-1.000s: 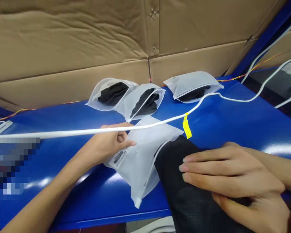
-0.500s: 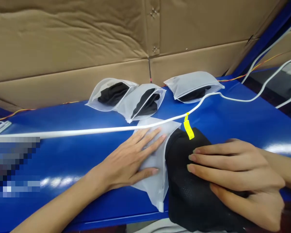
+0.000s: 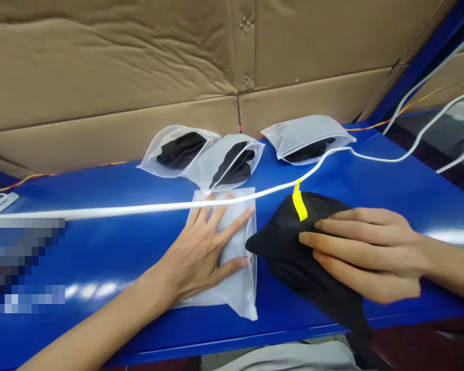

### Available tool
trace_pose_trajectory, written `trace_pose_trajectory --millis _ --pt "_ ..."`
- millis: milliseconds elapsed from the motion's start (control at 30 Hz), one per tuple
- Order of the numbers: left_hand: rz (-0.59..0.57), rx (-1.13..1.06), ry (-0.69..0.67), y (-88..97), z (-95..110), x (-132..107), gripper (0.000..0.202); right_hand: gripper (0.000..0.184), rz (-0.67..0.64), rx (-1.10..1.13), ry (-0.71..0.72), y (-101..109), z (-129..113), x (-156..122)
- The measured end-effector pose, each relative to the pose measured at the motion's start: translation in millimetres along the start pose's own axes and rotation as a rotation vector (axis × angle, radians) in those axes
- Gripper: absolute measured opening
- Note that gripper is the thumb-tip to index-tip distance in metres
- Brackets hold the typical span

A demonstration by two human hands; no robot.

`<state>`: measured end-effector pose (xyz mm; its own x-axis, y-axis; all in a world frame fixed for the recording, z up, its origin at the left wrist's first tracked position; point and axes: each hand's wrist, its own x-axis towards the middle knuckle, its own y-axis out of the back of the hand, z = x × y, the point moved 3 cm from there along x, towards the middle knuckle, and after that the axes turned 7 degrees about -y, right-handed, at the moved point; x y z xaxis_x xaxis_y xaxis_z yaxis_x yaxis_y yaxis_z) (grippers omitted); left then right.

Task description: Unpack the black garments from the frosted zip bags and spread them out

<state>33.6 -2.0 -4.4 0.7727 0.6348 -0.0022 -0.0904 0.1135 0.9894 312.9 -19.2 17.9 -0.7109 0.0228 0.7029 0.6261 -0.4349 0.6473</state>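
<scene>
My left hand (image 3: 201, 247) lies flat with fingers spread, pressing a frosted zip bag (image 3: 235, 288) onto the blue surface. The bag's slider edge faces right. In my right hand (image 3: 375, 252) is a folded black cloth (image 3: 297, 247), gripped between thumb and fingers. A pointed corner of the cloth reaches left to the bag's zip edge, while the lower end hangs toward the front edge. Whether the corner touches the bag I cannot tell. My right thumb is partly hidden.
Behind stand three frosted bags with black cloth inside: left (image 3: 181, 152), middle (image 3: 232, 162) and right (image 3: 313, 136). A white cable (image 3: 139, 210) with a yellow tag (image 3: 299, 206) crosses above the blue table (image 3: 112, 252). Cardboard (image 3: 119, 62) lines the back.
The black cloth has come away from the bag's mouth and shifted back, with its corner now pointing left. My left hand and the bag have slid slightly left; the bag lies flatter.
</scene>
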Motion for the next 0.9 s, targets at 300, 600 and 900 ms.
trace_pose_trajectory --millis 300,600,900 --pt "-0.004 0.124 0.179 4.8 -23.3 -15.1 0.068 0.030 -0.137 0.053 -0.206 -26.9 17.3 -3.8" --pt "0.005 0.321 0.393 3.2 -56.3 -18.2 0.055 0.049 -0.240 0.292 -0.371 -28.1 39.1 -18.7" --pt "-0.073 0.533 0.588 15.9 -71.6 -17.0 0.052 0.042 -0.183 0.134 -0.604 -27.2 37.8 -13.5"
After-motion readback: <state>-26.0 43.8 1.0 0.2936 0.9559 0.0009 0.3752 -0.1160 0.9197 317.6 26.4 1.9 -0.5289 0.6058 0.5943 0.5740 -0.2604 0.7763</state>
